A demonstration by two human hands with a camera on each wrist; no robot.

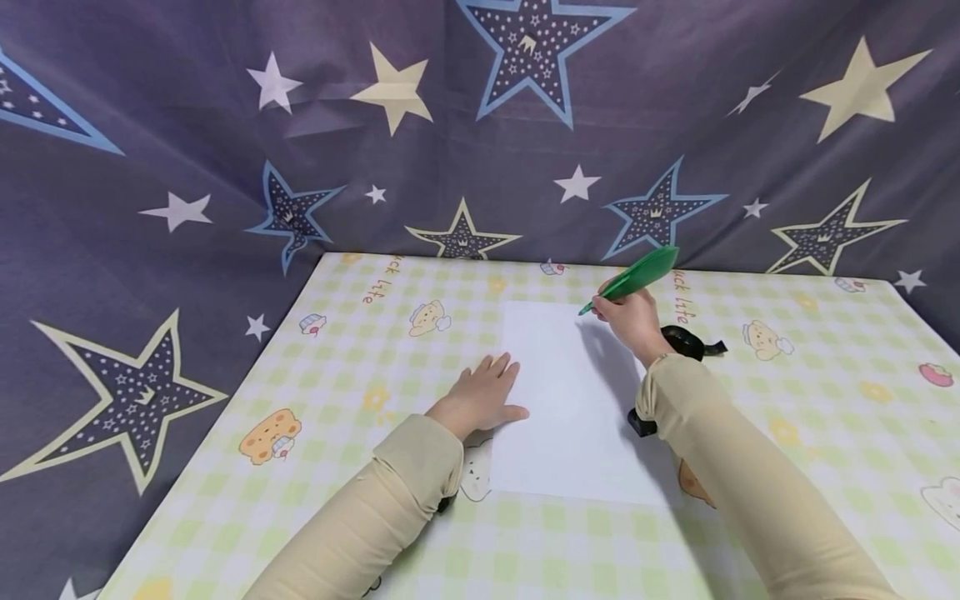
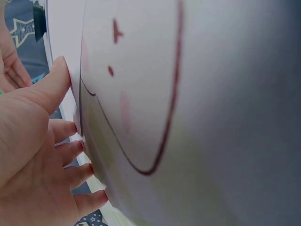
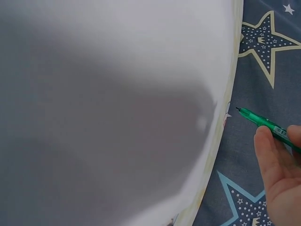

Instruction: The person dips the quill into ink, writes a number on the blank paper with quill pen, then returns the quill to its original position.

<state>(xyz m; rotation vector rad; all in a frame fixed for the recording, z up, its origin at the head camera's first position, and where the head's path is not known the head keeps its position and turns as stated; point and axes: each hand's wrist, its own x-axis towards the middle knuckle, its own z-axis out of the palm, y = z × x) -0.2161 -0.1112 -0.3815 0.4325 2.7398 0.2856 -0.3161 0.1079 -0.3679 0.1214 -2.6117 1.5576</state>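
A white sheet of paper point(image 1: 570, 400) lies on the checked tablecloth point(image 1: 360, 350). My left hand point(image 1: 483, 393) lies flat on the paper's left edge with straight fingers point(image 2: 61, 77). My right hand point(image 1: 630, 321) grips a green pen point(image 1: 633, 279) with a leaf-shaped top, its tip just over the paper's far right corner. In the right wrist view the green pen point(image 3: 263, 123) sits between my fingers point(image 3: 270, 155), its point held off the paper point(image 3: 117, 94). The left wrist view shows the table cover point(image 2: 188, 113) up close, with a printed face drawn in red lines.
A black strap-like object point(image 1: 690, 342) lies on the table just right of my right hand. A blue cloth with stars point(image 1: 225, 167) hangs behind and around the table. The table's left edge point(image 1: 225, 408) drops off beside my left arm.
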